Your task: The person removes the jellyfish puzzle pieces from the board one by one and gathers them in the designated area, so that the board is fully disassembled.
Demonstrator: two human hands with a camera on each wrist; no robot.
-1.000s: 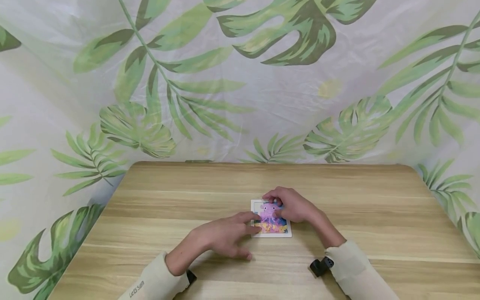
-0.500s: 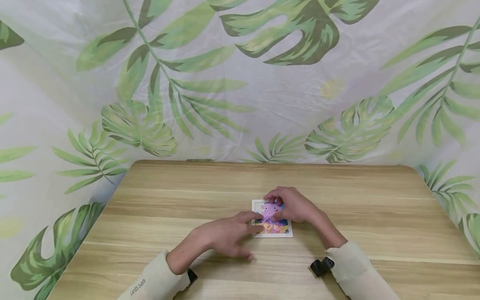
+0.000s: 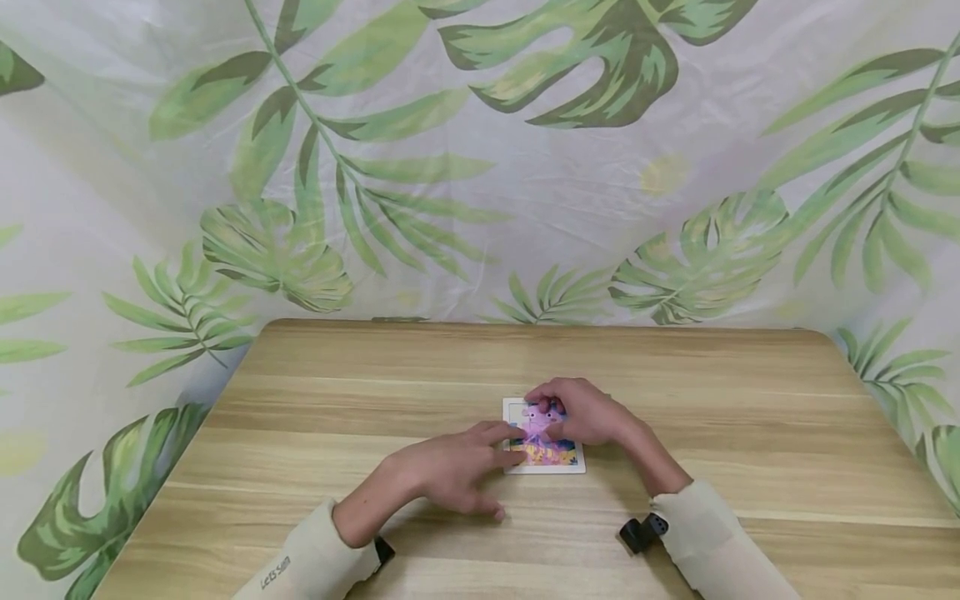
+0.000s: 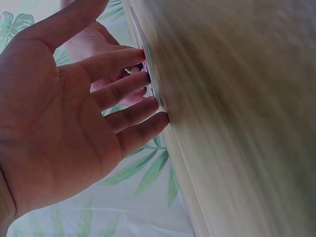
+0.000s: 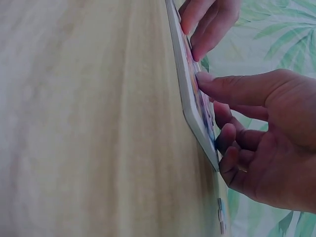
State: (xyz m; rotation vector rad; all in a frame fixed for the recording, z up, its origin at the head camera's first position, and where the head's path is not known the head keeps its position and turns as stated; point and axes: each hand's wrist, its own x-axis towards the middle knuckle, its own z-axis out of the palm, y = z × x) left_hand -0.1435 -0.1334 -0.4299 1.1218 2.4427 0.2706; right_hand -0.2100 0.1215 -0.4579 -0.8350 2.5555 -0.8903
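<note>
On the wooden table (image 3: 360,392) lies a small square jigsaw puzzle (image 3: 544,458) with a white border and a pink cartoon creature; a pale patch shows at its upper left. My left hand (image 3: 459,471) reaches in from the left, fingers extended, fingertips touching the picture's left side. In the left wrist view the left hand (image 4: 64,123) has its palm showing and thumb apart. My right hand (image 3: 588,412) covers the upper right corner. Seen from the right wrist, the right hand (image 5: 276,133) sets its thumb on the picture (image 5: 200,96) and curls its fingers at the border, gripping there.
A leaf-patterned cloth (image 3: 420,200) hangs behind the table and along both sides. Black wrist devices sit at both sleeves, the right one (image 3: 643,533) just above the tabletop. A small patterned patch (image 5: 221,216) shows near the table edge in the right wrist view.
The left fingertips have slid slightly rightward over the picture. My right knuckles sit a touch lower than before. The puzzle stays in place.
</note>
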